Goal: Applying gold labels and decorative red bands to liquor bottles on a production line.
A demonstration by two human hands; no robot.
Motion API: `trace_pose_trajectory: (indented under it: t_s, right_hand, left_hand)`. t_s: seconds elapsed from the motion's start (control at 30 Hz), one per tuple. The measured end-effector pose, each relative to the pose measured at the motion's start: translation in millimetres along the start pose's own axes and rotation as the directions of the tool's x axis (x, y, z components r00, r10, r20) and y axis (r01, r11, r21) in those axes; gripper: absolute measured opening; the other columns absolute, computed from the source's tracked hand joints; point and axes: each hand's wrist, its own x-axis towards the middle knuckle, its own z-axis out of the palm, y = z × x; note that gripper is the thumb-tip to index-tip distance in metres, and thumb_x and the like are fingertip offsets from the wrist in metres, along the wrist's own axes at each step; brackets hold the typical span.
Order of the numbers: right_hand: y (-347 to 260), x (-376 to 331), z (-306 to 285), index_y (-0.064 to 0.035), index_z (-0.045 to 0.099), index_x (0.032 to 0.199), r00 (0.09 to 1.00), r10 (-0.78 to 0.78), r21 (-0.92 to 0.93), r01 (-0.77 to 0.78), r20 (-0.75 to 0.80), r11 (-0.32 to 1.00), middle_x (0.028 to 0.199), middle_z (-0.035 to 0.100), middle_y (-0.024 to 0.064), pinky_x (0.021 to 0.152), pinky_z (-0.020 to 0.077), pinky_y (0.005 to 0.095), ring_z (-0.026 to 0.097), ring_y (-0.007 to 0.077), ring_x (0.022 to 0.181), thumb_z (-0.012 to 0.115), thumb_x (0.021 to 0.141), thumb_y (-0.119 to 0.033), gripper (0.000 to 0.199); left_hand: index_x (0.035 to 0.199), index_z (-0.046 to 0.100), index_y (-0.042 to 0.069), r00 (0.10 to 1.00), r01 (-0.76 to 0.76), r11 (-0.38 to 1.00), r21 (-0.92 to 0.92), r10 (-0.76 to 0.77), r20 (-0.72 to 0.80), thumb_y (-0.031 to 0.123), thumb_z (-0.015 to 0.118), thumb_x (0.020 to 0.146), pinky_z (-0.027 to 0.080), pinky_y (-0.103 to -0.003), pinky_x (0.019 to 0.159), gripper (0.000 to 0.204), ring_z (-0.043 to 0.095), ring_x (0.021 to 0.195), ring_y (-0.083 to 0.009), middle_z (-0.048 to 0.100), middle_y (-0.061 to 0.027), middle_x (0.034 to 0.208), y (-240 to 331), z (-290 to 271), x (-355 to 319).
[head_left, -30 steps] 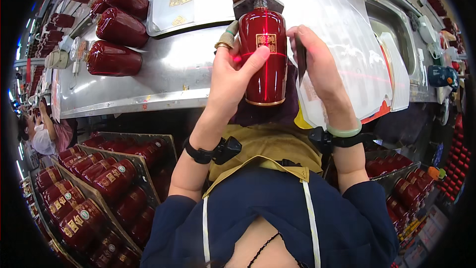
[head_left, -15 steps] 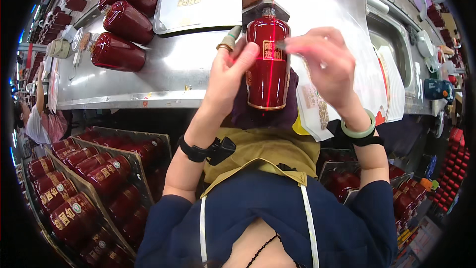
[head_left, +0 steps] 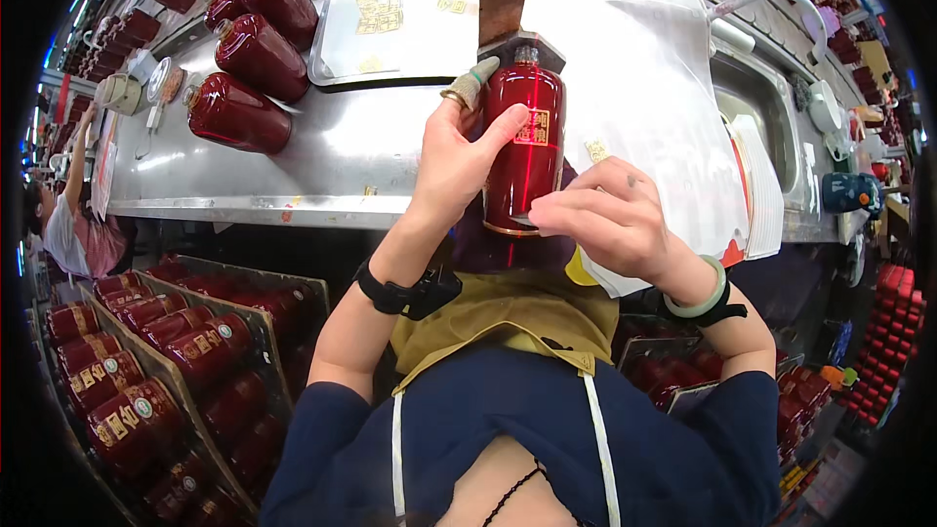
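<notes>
By the bench's front edge (head_left: 244, 210), the left hand (head_left: 454, 164) grips the red bottle (head_left: 522, 176), thumb on its gold label (head_left: 540, 129); the right hand (head_left: 613, 217) has dropped to the lower end, so work seems shifted there; whether it pinches anything, we cannot tell.

Shone glossy and smooth, glass-like, on the dark red bottle (head_left: 517, 176), with metallic gold on its label (head_left: 534, 129). Gleamed as brushed metal along the front edge of the surface (head_left: 361, 132), and as bright metal on the tray (head_left: 410, 63) at its far edge. Looked like paper or plastic on the white sheet (head_left: 634, 68) over the front edge. Looked matt, cloth-like, on the tan apron (head_left: 508, 307).
</notes>
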Motion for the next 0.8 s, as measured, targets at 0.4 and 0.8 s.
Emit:
trace_pose_trajectory:
  t_s: [0.4, 0.8]
  right_hand:
    - [58, 63, 14, -0.0097, 0.072, 0.103, 0.984, 0.136, -0.365, -0.168, -0.113, 0.916, 0.089, 0.07, 0.0028, 0.073, 0.0549, 0.0383, 0.065, 0.025, 0.083, 0.079, 0.084, -0.014, 0.021]
    - [54, 24, 11, -0.0036, 0.076, 0.106, 0.936, 0.317, -0.127, -0.337, -0.155, 0.933, 0.095, 0.077, 0.0089, 0.07, 0.0558, 0.0364, 0.069, 0.0303, 0.085, 0.082, 0.082, -0.001, 0.025]
  left_hand:
    - [0.153, 0.052, -0.002, 0.986, 0.131, 0.991, -0.024, -0.132, -0.099, 0.04, 0.047, 0.116, 0.041, -0.038, 0.12, 0.057, 0.056, 0.141, -0.0232, 0.061, -0.0168, 0.15, 6, -12, 0]
    - [0.155, 0.045, -0.007, 0.98, 0.162, 0.985, -0.058, -0.168, -0.106, 0.043, 0.043, 0.117, 0.036, -0.043, 0.127, 0.063, 0.05, 0.149, -0.0295, 0.053, -0.022, 0.157, -2, -20, -7]
